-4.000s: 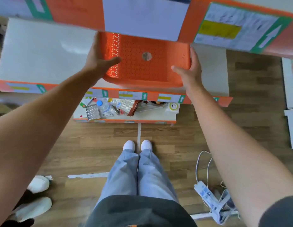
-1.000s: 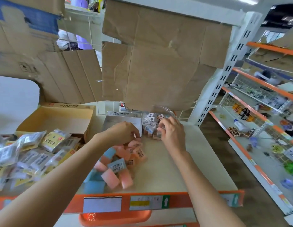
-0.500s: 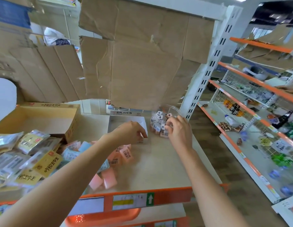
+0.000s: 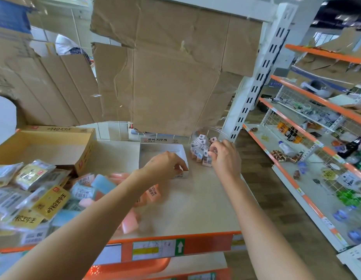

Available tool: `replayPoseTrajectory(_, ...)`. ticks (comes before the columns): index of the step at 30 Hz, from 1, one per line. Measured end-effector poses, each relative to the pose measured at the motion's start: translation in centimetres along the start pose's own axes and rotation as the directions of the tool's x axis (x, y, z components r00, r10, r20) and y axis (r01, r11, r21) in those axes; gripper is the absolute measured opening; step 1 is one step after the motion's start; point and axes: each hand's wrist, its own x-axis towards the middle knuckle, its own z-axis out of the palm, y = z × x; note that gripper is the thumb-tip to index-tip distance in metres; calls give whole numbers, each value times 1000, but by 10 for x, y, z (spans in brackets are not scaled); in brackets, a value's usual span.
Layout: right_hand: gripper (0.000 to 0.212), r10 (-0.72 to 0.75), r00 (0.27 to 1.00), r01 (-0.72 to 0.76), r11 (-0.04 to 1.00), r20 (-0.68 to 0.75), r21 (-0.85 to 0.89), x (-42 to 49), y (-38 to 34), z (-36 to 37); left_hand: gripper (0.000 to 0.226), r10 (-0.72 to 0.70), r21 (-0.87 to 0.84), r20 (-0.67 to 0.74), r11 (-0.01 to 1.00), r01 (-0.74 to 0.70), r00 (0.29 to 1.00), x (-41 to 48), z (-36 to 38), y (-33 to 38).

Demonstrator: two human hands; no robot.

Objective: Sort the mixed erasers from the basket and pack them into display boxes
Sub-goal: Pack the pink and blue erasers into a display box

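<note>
- Head view: the near right corner of a white display box (image 4: 162,148) on the shelf (image 4: 195,199) is gripped by the curled left hand (image 4: 165,164).
- Small erasers (image 4: 201,152) in a clear container just right of the box are pinched by the right hand (image 4: 226,156).
- Pink and blue erasers (image 4: 103,184) are piled loose to the near left.

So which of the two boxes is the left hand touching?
The small white display box, gripped at its near edge by the left hand; the big yellow cardboard box sits untouched.

L hand (image 4: 165,164) now gripping white box (image 4: 176,151) edge, seemingly.
</note>
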Motion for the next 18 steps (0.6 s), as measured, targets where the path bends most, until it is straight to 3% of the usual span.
replayPoseTrajectory(18,6,-41,999,41,997,-4,62,-4,4,-1,23,-57,25,-40,998,58,998,-7,0,-9)
